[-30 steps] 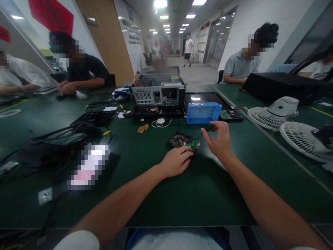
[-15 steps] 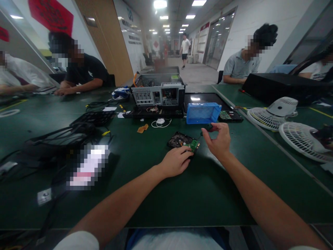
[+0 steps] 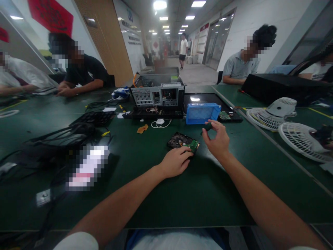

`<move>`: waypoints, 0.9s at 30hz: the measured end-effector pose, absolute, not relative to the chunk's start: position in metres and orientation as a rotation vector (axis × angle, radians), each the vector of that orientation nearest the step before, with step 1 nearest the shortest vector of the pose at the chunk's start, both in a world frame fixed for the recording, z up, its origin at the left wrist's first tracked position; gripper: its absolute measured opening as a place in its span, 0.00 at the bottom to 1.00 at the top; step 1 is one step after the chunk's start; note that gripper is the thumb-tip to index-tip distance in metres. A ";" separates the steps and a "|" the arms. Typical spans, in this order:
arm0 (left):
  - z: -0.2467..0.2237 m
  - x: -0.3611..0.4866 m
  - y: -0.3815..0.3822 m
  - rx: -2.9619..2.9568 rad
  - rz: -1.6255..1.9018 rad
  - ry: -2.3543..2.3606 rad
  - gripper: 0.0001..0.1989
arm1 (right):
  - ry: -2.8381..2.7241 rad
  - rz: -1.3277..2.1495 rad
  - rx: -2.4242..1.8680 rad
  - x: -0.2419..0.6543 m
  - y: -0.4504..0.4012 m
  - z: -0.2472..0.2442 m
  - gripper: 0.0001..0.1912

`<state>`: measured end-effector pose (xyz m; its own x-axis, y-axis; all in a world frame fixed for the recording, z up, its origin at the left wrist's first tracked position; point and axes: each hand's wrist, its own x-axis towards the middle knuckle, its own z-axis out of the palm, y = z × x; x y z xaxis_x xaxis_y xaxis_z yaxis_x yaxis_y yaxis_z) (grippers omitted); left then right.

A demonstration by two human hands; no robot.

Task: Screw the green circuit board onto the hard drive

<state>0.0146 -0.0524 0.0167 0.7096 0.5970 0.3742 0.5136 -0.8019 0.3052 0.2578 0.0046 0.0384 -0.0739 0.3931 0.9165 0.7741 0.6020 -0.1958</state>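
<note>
A hard drive (image 3: pixel 177 139) with its green circuit board (image 3: pixel 193 145) facing up lies on the green table in front of me. My left hand (image 3: pixel 176 161) grips its near edge, fingers over the board. Pinched in my right hand (image 3: pixel 217 138) is a screwdriver (image 3: pixel 206 128) with a dark handle. Its thin shaft slants down toward the board's right end; whether the tip touches is too small to tell. Just beyond stands a blue plastic bin (image 3: pixel 203 114), tipped on its side with its opening toward me.
An opened computer case (image 3: pixel 157 95) stands at the back. Right of the bin lies another hard drive (image 3: pixel 230 116). White fan parts (image 3: pixel 264 118) are on the right; black cables (image 3: pixel 59 139) and a blurred-out bright item (image 3: pixel 88 168) on the left. Several people sit around the table.
My right hand's fingers have shifted around the screwdriver handle, showing more of it. The left hand and hard drive stay in place. A person in the background has moved slightly left.
</note>
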 end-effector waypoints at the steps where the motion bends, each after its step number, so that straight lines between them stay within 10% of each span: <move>1: 0.017 0.014 -0.052 2.736 0.690 0.899 0.17 | -1.688 -0.433 -0.986 0.258 0.005 0.038 0.23; 27: 0.018 0.015 -0.052 2.733 0.695 0.892 0.17 | -1.713 -0.418 -1.075 0.259 -0.002 0.043 0.22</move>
